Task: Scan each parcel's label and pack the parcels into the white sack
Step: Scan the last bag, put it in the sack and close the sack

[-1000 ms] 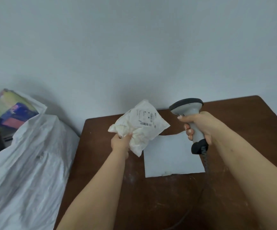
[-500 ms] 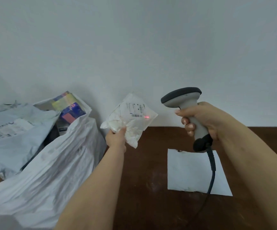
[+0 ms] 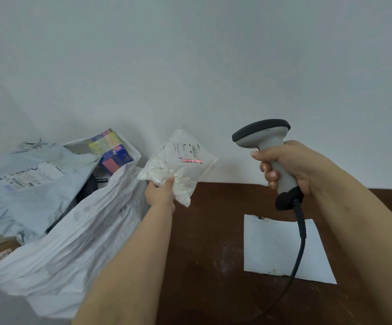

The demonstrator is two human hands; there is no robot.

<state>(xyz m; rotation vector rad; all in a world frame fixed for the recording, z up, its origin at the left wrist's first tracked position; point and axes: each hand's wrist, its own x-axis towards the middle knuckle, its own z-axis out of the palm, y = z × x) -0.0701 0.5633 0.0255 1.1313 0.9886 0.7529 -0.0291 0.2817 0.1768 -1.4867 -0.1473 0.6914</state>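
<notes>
Head view: left hand (image 3: 160, 194) grips parcel (image 3: 180, 164) bottom

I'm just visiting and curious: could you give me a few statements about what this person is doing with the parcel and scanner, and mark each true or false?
1. The left hand holds a small white parcel up in the air. True.
2. A red scan line lies across the parcel's barcode label. True.
3. The barcode scanner lies on the brown table. False: the right hand grips its handle, raised.
4. The scanner is cordless. False: a black cable hangs from it.
5. The held parcel is inside the white sack. False: it is outside, above it.
</notes>
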